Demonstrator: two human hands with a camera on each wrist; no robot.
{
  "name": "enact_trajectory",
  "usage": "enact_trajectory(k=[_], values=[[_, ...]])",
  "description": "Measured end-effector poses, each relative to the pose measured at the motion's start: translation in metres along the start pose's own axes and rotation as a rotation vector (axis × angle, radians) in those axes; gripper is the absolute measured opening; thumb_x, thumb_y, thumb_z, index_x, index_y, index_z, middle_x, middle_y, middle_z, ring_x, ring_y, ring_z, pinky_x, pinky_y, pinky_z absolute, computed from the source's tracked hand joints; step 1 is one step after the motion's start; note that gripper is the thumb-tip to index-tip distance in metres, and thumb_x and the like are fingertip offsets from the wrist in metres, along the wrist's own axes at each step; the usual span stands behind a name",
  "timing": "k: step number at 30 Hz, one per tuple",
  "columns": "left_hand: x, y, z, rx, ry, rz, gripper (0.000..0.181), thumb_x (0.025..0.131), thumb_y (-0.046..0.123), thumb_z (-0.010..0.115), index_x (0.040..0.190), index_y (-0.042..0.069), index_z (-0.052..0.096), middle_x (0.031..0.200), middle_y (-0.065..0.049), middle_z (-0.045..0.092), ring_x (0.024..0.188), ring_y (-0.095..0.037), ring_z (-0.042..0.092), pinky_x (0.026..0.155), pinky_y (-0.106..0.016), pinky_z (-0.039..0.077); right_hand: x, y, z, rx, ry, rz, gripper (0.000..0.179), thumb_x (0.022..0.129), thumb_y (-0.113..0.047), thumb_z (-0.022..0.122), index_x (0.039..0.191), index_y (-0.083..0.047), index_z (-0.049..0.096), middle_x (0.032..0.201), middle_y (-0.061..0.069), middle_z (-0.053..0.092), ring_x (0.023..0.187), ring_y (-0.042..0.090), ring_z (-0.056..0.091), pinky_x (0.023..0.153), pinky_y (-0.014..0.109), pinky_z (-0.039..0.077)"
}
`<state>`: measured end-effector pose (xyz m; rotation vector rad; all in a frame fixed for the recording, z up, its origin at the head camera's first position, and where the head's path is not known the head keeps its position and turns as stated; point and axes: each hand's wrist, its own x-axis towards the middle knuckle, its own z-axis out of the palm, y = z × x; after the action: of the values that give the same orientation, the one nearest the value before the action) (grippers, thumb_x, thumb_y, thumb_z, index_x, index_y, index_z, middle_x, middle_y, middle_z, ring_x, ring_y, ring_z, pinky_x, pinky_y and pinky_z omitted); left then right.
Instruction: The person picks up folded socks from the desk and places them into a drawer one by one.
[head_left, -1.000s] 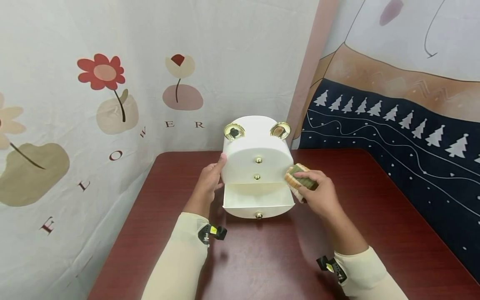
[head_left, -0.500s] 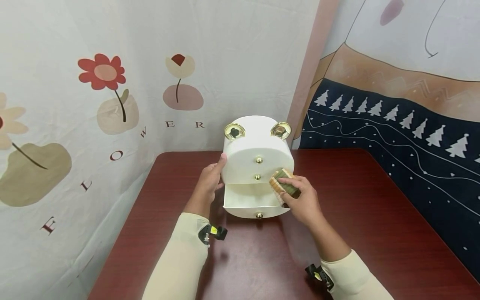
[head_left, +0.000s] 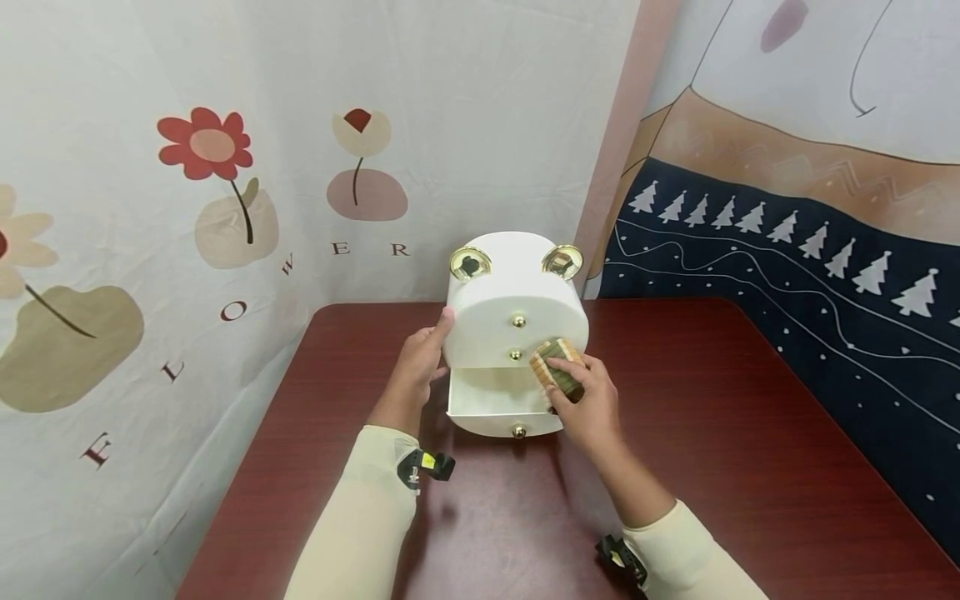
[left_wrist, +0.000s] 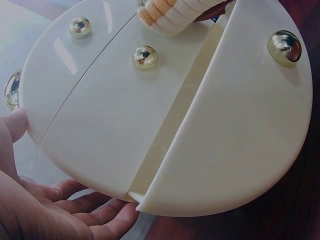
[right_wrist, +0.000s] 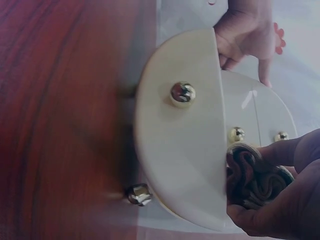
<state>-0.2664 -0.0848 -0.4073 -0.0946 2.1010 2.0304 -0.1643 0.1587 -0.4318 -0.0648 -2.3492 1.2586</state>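
A white rounded drawer box point(head_left: 483, 321) with gold knobs stands on the table. Its bottom drawer point(head_left: 480, 423) is pulled out toward me. My left hand point(head_left: 418, 362) rests against the box's left side, the thumb near the front edge and the other fingers spread lower down. With my right hand point(head_left: 596, 407) I pinch a rolled-up striped cloth point(head_left: 553, 348), green, orange and white, between thumb and fingers. It hangs over the right part of the bottom drawer. Bunched layers show at the end of the roll point(right_wrist: 252, 182) in the right wrist view.
The table point(head_left: 495, 517) is dark red wood. Two round gold pieces, such as the left one point(head_left: 470, 264), stick out from the top of the box. Behind hang a flower-printed cloth point(head_left: 480, 125) and a dark one with white trees point(head_left: 787, 275).
My right hand has carried the rolled cloth leftward from beside the box to over the drawer. My left hand and the box have stayed in place.
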Motion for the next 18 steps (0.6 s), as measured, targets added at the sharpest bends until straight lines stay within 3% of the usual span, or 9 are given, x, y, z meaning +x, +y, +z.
enact_trajectory(k=[9,13,18], values=[[0.001,0.001,0.001,-0.016,0.006,-0.002,0.082,0.109,0.067,0.053,0.159,0.002,0.050,0.172,-0.017,0.042,0.163,-0.035,0.037,0.127,-0.066,0.038,-0.005,0.001,0.013,-0.018,0.046,-0.039,0.040,0.087,0.005,0.085,0.124,-0.010,0.082,0.141,0.024,0.063,0.124,0.044,0.067,0.095,0.053,0.060],[0.000,0.000,0.001,-0.005,0.001,0.004,0.083,0.108,0.068,0.052,0.159,0.002,0.050,0.172,-0.017,0.042,0.163,-0.036,0.037,0.127,-0.067,0.038,-0.008,0.001,0.017,-0.090,0.044,-0.035,0.040,0.089,-0.001,0.085,0.127,-0.015,0.082,0.142,0.021,0.063,0.121,0.044,0.069,0.093,0.055,0.058],[0.002,-0.001,0.001,0.002,0.000,0.009,0.084,0.108,0.069,0.051,0.159,0.003,0.051,0.173,-0.016,0.042,0.164,-0.036,0.036,0.127,-0.067,0.037,-0.012,-0.002,0.022,-0.169,0.015,-0.036,0.040,0.092,-0.011,0.086,0.131,-0.019,0.080,0.149,0.022,0.059,0.121,0.046,0.070,0.101,0.062,0.047]])
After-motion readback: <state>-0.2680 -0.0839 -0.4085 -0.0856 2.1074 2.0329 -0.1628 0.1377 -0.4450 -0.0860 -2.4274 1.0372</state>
